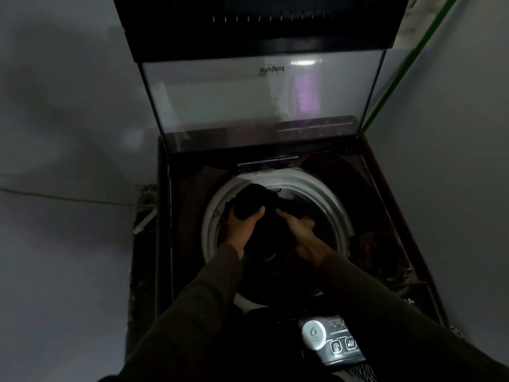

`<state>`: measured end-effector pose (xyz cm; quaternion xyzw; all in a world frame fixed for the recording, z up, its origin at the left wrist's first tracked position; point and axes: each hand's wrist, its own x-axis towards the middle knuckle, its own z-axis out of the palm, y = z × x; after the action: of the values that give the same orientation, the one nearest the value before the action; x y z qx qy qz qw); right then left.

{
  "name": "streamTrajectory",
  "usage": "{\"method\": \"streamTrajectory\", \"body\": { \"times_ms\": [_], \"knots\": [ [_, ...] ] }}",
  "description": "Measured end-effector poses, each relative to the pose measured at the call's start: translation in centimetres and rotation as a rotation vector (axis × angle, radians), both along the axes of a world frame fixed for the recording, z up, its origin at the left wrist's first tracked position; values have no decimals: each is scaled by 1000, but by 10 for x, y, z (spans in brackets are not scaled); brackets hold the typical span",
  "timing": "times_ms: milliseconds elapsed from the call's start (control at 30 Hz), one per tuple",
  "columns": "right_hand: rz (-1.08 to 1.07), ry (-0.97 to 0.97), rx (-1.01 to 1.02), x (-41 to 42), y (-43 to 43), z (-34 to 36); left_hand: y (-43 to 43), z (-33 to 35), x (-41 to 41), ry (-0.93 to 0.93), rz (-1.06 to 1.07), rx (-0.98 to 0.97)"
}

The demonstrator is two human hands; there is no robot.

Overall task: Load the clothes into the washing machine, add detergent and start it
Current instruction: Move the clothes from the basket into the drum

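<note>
A dark top-loading washing machine [385, 210] stands below me with its glass lid [248, 97] raised upright. Its round drum has a white rim [325, 194]. My left hand [241, 227] grips a bunched black garment [253, 199] over the left side of the drum opening. My right hand [300, 232] reaches into the same dark cloth, fingers curled into it. The inside of the drum is too dark to make out. Both dark sleeves cross the machine's front edge.
The control panel [333, 340] with a round white dial sits at the machine's front edge. Grey walls close in on both sides. A green pipe [407, 62] runs diagonally at the upper right. Debris and a cable lie in the left corner [143, 210].
</note>
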<state>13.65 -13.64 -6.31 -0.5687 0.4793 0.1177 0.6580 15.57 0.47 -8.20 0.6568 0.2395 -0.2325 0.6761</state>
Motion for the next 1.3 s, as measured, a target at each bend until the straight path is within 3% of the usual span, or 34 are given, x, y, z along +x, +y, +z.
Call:
{"method": "streamTrajectory", "body": {
  "times_ms": [167, 267, 367, 567, 767, 933, 1033, 1167, 1300],
  "knots": [
    [-153, 56, 21, 16, 4, -28, -6, -20, 15, 115, -40, -114],
    [-117, -1, -58, 19, -9, -63, -6, -45, 19, 189, -49, -173],
    [-89, -13, -79, 17, -6, -55, -4, -48, 10, 242, -19, -236],
    [42, -59, -167, 9, -5, -66, -10, -73, -3, 171, -129, -175],
    [265, -27, -279, -4, -8, -57, -10, -57, -6, -129, -423, 247],
    [750, -135, -627, -27, -18, -24, -5, -45, -13, -366, -775, 590],
    [918, -146, -760, -39, -22, -20, -8, -34, -21, -490, -919, 807],
    [1087, -94, -1002, -50, -36, -6, -18, -15, -30, -636, -953, 999],
    [1119, -120, -1265, -64, -57, 17, -34, 6, -42, -788, -888, 1056]
  ]
}}
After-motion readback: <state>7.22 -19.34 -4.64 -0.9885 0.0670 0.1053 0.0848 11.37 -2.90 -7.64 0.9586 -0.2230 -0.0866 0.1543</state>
